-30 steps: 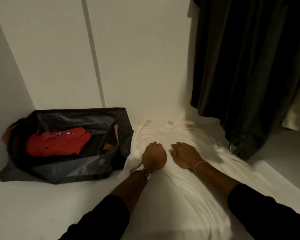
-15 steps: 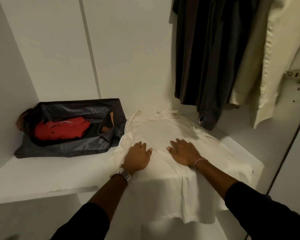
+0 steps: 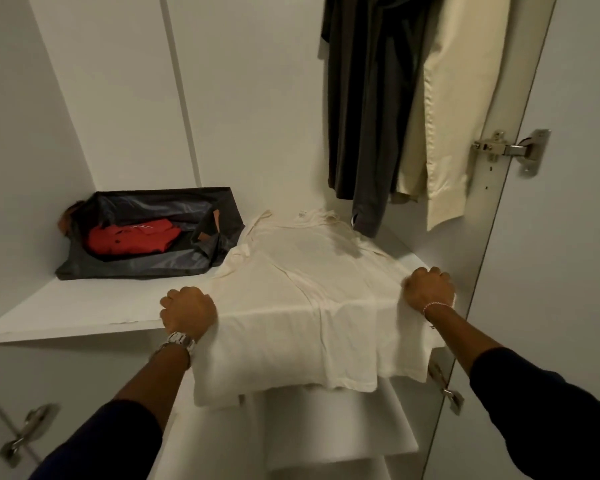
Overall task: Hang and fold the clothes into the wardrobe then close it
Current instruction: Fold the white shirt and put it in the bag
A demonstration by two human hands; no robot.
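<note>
Hinge hardware (image 3: 28, 432) sits at my far left, about eight o'clock, on the lower wardrobe panel. Above it the white shelf (image 3: 66, 313) runs across the view. At ten o'clock on that shelf lies an open dark fabric bag (image 3: 146, 261) with tan leather tabs; inside it I see a folded red polo shirt (image 3: 132, 237) with a thin white stripe near the collar. The bag's right end is just beside the cream T-shirt (image 3: 312, 278), possibly touching its sleeve; I cannot tell which.

My left hand (image 3: 187, 311), a metal watch on its wrist, has its fingers curled at the T-shirt's left edge on the shelf front, seemingly gripping the cloth. The T-shirt lies spread flat at the centre, collar toward twelve o'clock, its hem hanging over the shelf edge in front of a lower shelf (image 3: 343, 427). A small neck label (image 3: 302, 214) shows printing too small to read.

My right hand (image 3: 428, 289), a thin bracelet on its wrist, is curled on the shirt's right edge at three o'clock. At one o'clock hang a dark grey garment (image 3: 368, 116) and a cream shirt (image 3: 454, 109); the grey one's sleeve hangs just above the T-shirt's shoulder. A metal door hinge (image 3: 513, 150) sits at two o'clock.
</note>
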